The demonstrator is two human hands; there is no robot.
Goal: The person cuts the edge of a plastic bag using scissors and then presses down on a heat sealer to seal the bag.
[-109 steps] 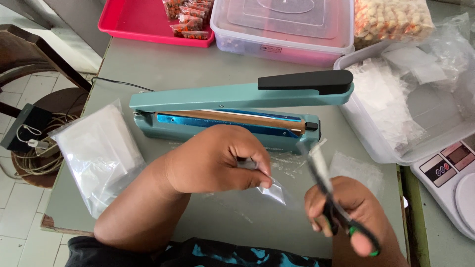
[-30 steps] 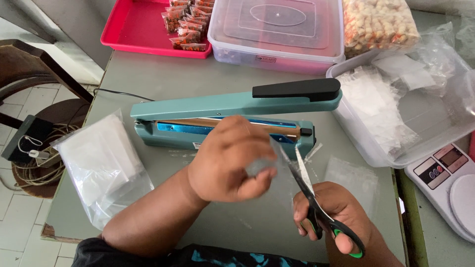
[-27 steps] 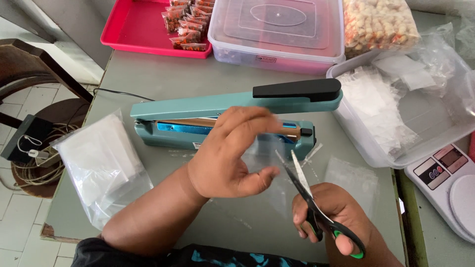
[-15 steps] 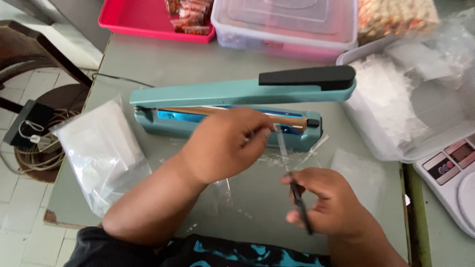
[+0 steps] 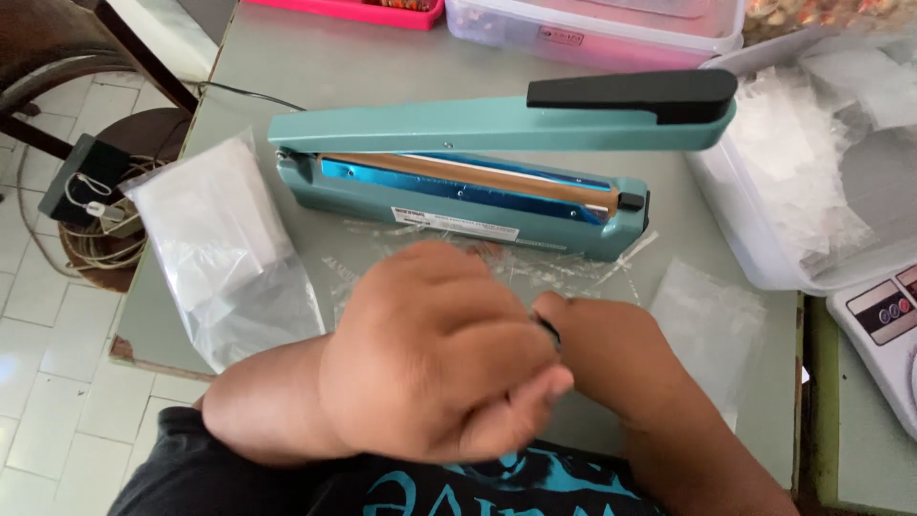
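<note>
Head view: left hand is curled into a loose fist and overlaps the right hand, touching it near the table's front edge. What either hand grips cannot be determined. Behind them lies a teal metal heat sealer with black handle, long axis left-right, arm raised, handle pointing right.

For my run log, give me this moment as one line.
left hand: closed, against right hand | right hand: grip hidden | heat sealer: arm raised | plastic scraps: before sealer

Heat sealer just beyond hands
</note>
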